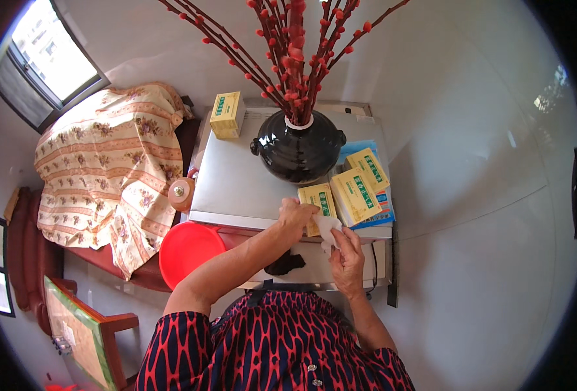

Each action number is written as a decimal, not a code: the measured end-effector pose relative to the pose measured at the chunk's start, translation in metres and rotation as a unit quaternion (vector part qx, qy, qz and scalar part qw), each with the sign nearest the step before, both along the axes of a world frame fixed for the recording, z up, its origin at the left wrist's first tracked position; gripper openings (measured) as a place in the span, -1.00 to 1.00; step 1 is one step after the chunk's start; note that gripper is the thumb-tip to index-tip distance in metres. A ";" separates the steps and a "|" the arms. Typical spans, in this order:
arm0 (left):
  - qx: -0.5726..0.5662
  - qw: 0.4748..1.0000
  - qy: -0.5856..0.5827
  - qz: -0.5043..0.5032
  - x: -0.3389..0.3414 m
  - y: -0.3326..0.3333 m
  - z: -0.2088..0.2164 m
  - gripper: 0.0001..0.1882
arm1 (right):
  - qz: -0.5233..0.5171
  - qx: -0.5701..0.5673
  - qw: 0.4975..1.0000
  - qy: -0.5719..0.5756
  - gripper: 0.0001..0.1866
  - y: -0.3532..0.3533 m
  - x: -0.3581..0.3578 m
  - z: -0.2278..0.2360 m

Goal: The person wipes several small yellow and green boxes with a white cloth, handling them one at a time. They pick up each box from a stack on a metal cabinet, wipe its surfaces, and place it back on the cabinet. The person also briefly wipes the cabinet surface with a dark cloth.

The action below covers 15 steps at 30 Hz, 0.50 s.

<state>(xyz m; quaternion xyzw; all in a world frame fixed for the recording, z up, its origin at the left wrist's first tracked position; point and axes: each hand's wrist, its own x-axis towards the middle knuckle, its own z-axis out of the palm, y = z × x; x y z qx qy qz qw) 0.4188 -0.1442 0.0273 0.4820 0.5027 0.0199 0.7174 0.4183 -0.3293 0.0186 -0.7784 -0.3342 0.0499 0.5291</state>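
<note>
Best to steady the yellow box (317, 195) near the front of the silver top (236, 173) with left hand (295, 217) closed on its corner, working the tissue (329, 228) lightly with right hand (347, 260) pinching it, beside more boxes (356, 197) of hidden contents, before a black vase (297, 153) holding budded branches (295, 58).

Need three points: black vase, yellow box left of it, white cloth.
Black vase (297, 151): head view, middle of its rounded body.
Yellow box left of the vase (226, 111): head view, its printed face.
White cloth (328, 227): head view, crumpled middle between the hands.
</note>
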 end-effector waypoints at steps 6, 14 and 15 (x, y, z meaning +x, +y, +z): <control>0.054 0.998 -0.045 0.003 -0.012 -0.006 -0.008 -0.43 | 0.007 0.010 0.997 0.077 -0.62 0.000 -0.005 -0.003; -0.126 0.971 -0.190 -0.079 -0.057 0.009 0.014 -0.73 | 0.059 0.072 0.978 0.184 -0.71 0.001 -0.029 0.008; -0.150 0.960 -0.228 -0.063 -0.065 0.013 0.011 -0.73 | 0.061 0.101 0.969 0.215 -0.71 0.000 -0.031 0.011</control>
